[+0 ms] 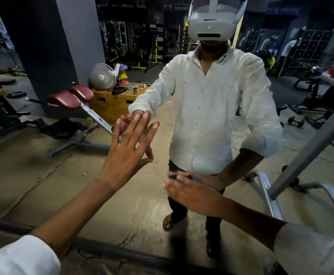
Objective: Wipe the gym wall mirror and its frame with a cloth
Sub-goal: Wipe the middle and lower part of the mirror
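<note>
While left hand (126, 155) spreads on mirror (43, 175) reflecting LOOK sign (159, 29), grip of right hand (193, 195) is unclear.

Dressed in a white buttoned shirt (211, 116), left sleeve (21, 257) and right sleeve (311, 249) rolled above bare forearms; left hand (126, 153) and right hand (190, 193) ungloved. Reflected: white headset (209, 22), dark trousers (213, 225), brown sandals (169, 222).

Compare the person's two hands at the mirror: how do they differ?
The left hand is higher, sharp, fingers spread flat on the mirror, bare. The right hand is lower, blurred, fingers together, with a dark blue cloth peeking past its fingertips. Both reach from white sleeves toward the mirror.
</note>
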Demonstrator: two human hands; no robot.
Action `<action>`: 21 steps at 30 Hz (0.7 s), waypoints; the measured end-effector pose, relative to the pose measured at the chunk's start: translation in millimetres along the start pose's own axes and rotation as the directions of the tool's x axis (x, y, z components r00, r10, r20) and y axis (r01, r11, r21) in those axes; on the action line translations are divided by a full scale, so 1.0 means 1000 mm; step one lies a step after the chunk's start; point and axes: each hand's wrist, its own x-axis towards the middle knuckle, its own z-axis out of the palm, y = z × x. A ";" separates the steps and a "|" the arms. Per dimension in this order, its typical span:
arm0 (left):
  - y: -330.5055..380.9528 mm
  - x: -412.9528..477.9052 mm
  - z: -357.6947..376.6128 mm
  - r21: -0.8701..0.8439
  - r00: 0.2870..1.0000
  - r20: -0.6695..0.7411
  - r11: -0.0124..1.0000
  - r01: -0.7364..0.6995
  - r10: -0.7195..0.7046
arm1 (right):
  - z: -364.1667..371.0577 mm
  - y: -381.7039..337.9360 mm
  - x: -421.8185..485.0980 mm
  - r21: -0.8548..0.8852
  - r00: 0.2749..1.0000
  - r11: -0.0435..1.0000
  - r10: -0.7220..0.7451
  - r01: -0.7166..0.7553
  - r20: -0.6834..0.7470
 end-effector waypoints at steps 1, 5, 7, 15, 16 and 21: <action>-0.006 0.000 0.000 -0.003 1.000 0.006 1.000 -0.002 0.002 | 0.000 -0.002 -0.003 -0.005 0.998 0.998 -0.058 0.058 0.025; -0.023 -0.002 -0.002 -0.018 0.999 0.023 1.000 -0.025 0.026 | -0.010 0.070 0.016 -0.041 0.955 0.973 0.216 -0.229 -0.205; -0.023 -0.002 -0.002 -0.015 0.999 0.032 1.000 -0.019 0.020 | -0.019 0.126 0.027 0.162 0.861 0.892 0.450 -0.422 -0.237; -0.021 -0.005 0.006 0.018 1.000 -0.013 1.000 -0.024 0.024 | -0.014 0.017 0.055 0.112 0.896 0.904 0.425 -0.413 -0.130; -0.020 -0.004 0.005 0.017 0.999 -0.006 0.999 -0.032 0.032 | -0.006 -0.017 0.047 0.110 0.960 0.959 0.270 -0.261 -0.073; -0.022 -0.004 0.000 0.029 0.999 0.034 0.999 -0.034 0.033 | 0.002 -0.054 0.025 0.162 0.993 0.982 -0.108 0.099 0.049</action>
